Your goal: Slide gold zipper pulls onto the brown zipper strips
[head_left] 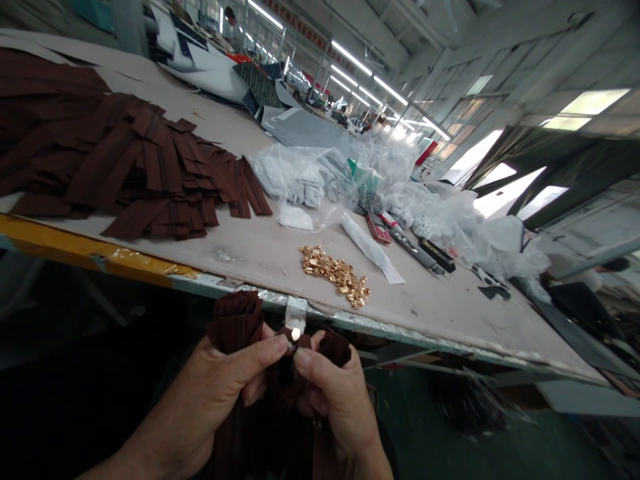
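Observation:
My left hand [225,380] is closed around a bundle of brown zipper tapes [235,323], its thumb and forefinger pinching a tape end. Opposite it, my right hand [340,387] is closed too, pinching brown tape, with more folded zipper tape [335,347] between its fingers. Between the two thumbs a shiny gold zipper slider [295,334] sits at the tape, just in front of a small pale block [296,311] on the table edge. Long tape ends hang below both hands. On the table just beyond lies a heap of gold zipper sliders [336,275].
A large pile of brown zipper tapes [125,153] covers the table's left. Behind the sliders are a white paper strip [373,248], clear plastic bags [305,173], a red box [379,228], a grey cutter [407,243] and scissors [493,285]. The table edge [175,272] runs close to my hands.

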Motion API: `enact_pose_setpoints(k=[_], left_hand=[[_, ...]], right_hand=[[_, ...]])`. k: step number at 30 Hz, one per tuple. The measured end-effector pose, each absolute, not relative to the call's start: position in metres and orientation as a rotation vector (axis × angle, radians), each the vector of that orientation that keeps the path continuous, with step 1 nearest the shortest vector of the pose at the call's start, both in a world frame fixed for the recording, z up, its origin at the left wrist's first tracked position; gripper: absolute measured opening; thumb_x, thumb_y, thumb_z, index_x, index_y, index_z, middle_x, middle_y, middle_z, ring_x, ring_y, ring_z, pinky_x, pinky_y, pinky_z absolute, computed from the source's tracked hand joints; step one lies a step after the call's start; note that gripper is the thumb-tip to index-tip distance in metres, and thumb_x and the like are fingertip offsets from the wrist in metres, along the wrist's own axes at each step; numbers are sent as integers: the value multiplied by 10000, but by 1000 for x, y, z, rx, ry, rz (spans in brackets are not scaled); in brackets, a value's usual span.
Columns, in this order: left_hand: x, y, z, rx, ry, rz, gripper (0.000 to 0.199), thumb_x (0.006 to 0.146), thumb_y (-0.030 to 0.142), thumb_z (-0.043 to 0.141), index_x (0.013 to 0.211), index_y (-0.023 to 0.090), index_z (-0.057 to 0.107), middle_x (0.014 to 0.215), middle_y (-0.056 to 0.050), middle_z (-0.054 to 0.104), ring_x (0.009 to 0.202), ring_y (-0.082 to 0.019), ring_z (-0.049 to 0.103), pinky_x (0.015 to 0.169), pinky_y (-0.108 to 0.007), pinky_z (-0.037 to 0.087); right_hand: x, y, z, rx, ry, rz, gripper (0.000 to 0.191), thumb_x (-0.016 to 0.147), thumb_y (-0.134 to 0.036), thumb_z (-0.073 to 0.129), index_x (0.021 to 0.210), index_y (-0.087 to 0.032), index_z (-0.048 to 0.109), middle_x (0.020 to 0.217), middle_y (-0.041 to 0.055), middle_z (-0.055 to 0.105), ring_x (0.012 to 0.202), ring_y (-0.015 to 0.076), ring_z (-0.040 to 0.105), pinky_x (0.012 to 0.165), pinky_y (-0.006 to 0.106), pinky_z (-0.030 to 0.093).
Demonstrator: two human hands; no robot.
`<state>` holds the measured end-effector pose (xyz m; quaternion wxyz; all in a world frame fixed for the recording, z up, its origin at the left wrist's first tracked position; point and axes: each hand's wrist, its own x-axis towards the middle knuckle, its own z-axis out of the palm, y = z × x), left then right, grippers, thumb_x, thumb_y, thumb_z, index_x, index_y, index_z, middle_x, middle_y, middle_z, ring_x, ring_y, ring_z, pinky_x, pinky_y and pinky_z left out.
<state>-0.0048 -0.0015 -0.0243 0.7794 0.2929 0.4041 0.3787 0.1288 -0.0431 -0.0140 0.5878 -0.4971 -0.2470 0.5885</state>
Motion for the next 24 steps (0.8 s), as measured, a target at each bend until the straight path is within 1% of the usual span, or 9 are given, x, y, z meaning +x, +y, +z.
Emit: enact_pose_setpoints(k=[4,13,16,18,20,24], left_hand=[[-5,-2,-22,664,892,832,334,653,425,786,606,181,561,412,87,416,414,-60,328,413,-172,283],[-2,1,-22,769,939,868,329,660,448,778,641,182,584,462,86,452,443,-65,351,421,-168,294],[-3,3,-20,787,952,853,327,674,458,768,659,184,591,461,93,435,443,-63,336,420,-168,278],[-3,3,-21,808,968,828,362,680,494,753,645,183,570,445,98,399,433,-62,306,411,-172,251],[-4,2,-22,840,968,792,406,693,542,723,628,183,544,450,94,390,434,-65,297,410,-179,248],[-5,2,-24,837,958,789,416,710,559,699,635,186,532,467,89,386,432,-69,302,412,-186,261]], right_hand=[[128,-44,-15,-1145,-554,1370,302,656,-298,799,628,-176,524,408,-114,404,321,2,218,312,122,251],[124,-40,-20,-1151,-601,1296,329,660,-327,796,622,-182,503,433,-111,391,337,11,229,320,139,235],[128,-38,-16,-1243,-695,1233,323,692,-348,784,656,-180,511,469,-101,406,377,26,272,353,150,251],[131,-37,-13,-1336,-795,1167,302,735,-378,756,696,-174,538,514,-85,439,418,38,312,383,160,272],[134,-37,-9,-1426,-908,1075,295,779,-415,712,723,-164,568,550,-66,469,460,55,354,414,175,293],[129,-36,0,-1528,-1054,895,304,829,-414,643,683,-160,565,560,-46,495,502,83,399,460,209,322]])
